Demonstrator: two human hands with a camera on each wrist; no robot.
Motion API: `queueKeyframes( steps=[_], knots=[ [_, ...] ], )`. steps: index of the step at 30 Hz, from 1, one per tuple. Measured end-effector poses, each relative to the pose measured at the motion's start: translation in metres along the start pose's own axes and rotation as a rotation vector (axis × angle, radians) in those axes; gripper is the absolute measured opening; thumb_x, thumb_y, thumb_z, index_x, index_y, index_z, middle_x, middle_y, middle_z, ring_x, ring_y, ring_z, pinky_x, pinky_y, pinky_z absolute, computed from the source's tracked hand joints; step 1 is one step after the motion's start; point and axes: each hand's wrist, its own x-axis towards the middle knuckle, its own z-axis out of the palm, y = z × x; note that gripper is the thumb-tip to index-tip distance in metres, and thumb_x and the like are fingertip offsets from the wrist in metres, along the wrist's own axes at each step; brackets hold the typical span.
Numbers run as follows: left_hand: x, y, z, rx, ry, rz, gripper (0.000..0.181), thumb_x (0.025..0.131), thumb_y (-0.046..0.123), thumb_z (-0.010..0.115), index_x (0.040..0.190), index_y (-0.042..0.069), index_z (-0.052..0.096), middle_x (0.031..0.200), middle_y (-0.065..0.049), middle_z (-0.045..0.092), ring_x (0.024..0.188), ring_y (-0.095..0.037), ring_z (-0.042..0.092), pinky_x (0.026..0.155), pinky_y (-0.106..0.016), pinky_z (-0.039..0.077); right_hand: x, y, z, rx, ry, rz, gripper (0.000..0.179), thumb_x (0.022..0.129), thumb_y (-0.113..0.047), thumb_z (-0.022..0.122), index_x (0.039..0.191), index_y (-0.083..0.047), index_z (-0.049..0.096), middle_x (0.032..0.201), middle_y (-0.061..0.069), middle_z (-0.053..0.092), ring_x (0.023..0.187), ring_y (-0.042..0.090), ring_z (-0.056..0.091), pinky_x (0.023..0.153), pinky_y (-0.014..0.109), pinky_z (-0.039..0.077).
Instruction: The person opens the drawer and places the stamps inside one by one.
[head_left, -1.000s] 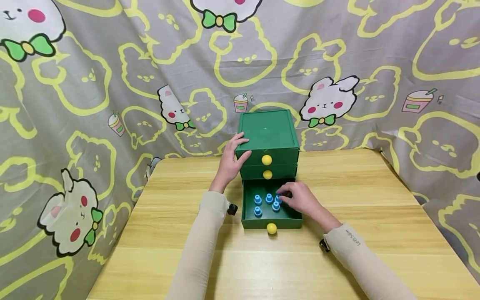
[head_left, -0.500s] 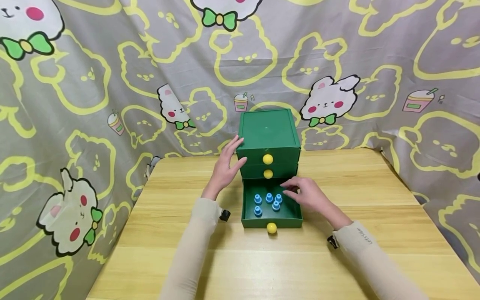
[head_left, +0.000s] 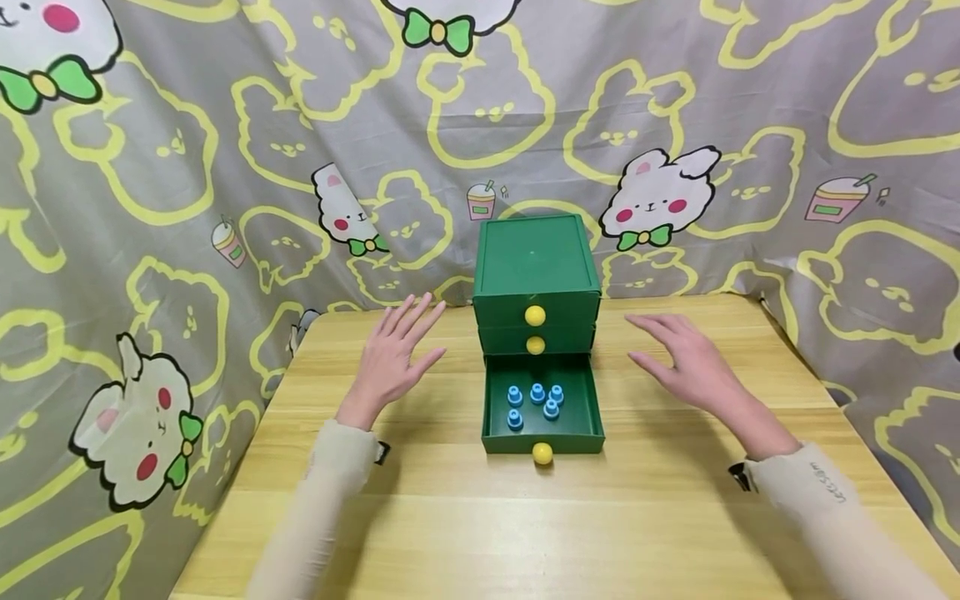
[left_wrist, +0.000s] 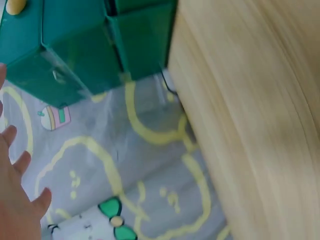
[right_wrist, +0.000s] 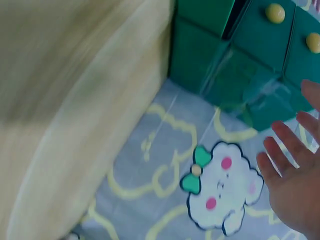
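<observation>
A green drawer cabinet [head_left: 536,258] with yellow ball knobs stands toward the back of the table. Its bottom drawer [head_left: 577,423] is pulled out, while the two above it are closed. Several small blue stepped pegs [head_left: 537,394] stand upright on the drawer's floor, grouped left of its right wall. To the left of the cabinet my left hand [head_left: 390,358] hovers with its fingers spread, holding nothing. On the other side my right hand [head_left: 690,358] is held in the air, fingers extended and apart from the cabinet. Both wrist views show the cabinet's sides beyond the fingers.
The wooden table [head_left: 480,533] extends in front of the cabinet and to both sides. A grey curtain [head_left: 495,142] with cartoon bears hangs close behind and around it. The open drawer's yellow knob [head_left: 542,453] juts toward the front.
My left hand has come off the cabinet's left side and moved left. The right hand has left the blue pegs, withdrawn from the drawer and moved right, its fingers opening out.
</observation>
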Motion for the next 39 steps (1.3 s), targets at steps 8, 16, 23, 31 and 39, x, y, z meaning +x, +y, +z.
queueKeyframes(
  steps=[8,16,23,31,39],
  knots=[
    [-0.03,-0.019,-0.029,0.196,0.072,0.042,0.067,0.1,0.063,0.047,0.16,0.034,0.04,0.167,0.001,0.038,0.156,-0.031,0.032,0.129,-0.059,0.008,-0.006,0.02,-0.023,-0.247,0.129,-0.136,0.069,0.099,-0.056,0.059,0.157,-0.02,0.046,0.159,0.015,0.046,0.152,0.037,0.033,0.128,0.056,0.017],
    [-0.054,-0.037,-0.037,0.306,0.117,0.063,0.071,0.095,0.064,0.05,0.158,0.033,0.045,0.165,0.001,0.042,0.155,-0.03,0.033,0.128,-0.061,0.01,-0.017,0.036,-0.019,-0.388,0.275,-0.235,0.078,0.1,-0.073,0.035,0.155,-0.02,0.05,0.166,0.004,0.04,0.159,0.025,0.024,0.129,0.058,0.012],
    [-0.061,-0.035,-0.029,0.254,0.064,0.022,0.072,0.101,0.072,0.034,0.161,0.033,0.039,0.166,-0.001,0.04,0.156,-0.032,0.031,0.128,-0.061,0.007,-0.024,0.036,-0.01,-0.358,0.168,-0.192,0.079,0.101,-0.074,0.032,0.159,-0.021,0.043,0.167,0.008,0.037,0.157,0.031,0.027,0.13,0.054,0.01],
    [0.0,-0.005,-0.006,-0.004,0.081,0.026,0.067,0.103,0.055,0.05,0.163,0.029,0.035,0.169,0.0,0.034,0.156,-0.031,0.03,0.128,-0.054,0.022,-0.022,-0.025,0.037,-0.039,0.034,-0.234,0.057,0.086,-0.025,0.081,0.14,-0.013,0.065,0.132,0.012,0.067,0.119,0.032,0.063,0.098,0.053,0.054],
    [0.07,0.024,0.027,-0.409,0.032,-0.034,0.056,0.108,0.047,0.051,0.161,0.033,0.038,0.171,0.008,0.028,0.158,-0.024,0.026,0.124,-0.055,0.028,-0.041,-0.103,0.09,0.218,-0.212,-0.136,0.015,0.092,-0.022,0.079,0.104,-0.014,0.074,0.08,-0.012,0.067,0.063,-0.005,0.053,0.057,0.016,0.048]
  ],
)
